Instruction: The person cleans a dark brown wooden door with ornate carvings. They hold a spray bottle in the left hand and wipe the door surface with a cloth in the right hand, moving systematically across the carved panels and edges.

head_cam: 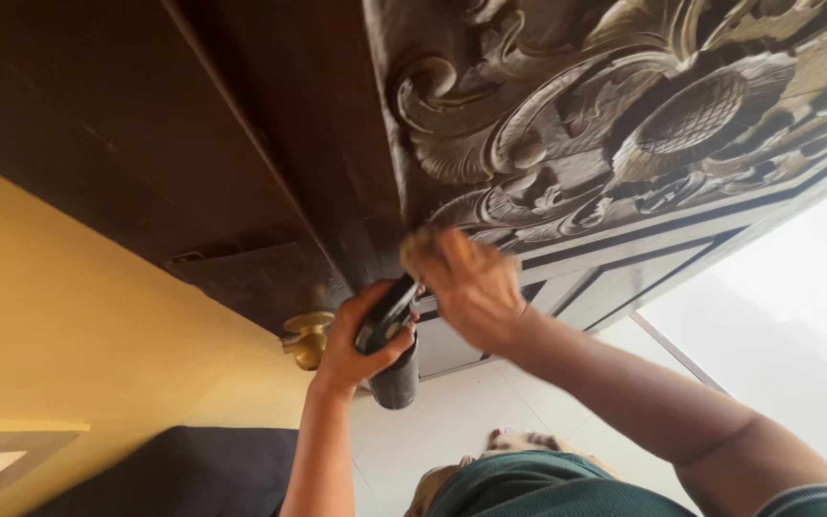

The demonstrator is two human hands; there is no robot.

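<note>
The left hand [351, 335] has its fingers wrapped round a dark canister [392, 349], held just below the carved door [624, 115]. The right hand [466, 282] presses a small pad [420, 244] under bunched fingertips against the carving (blurred, mid-rub). Next stroke likely needs steady pressure.

A dark cylindrical can [396, 375] hangs upright at six o'clock below a carved wooden door's edge [390, 172], a small yellowish pad [420, 245] pressed against it.
</note>
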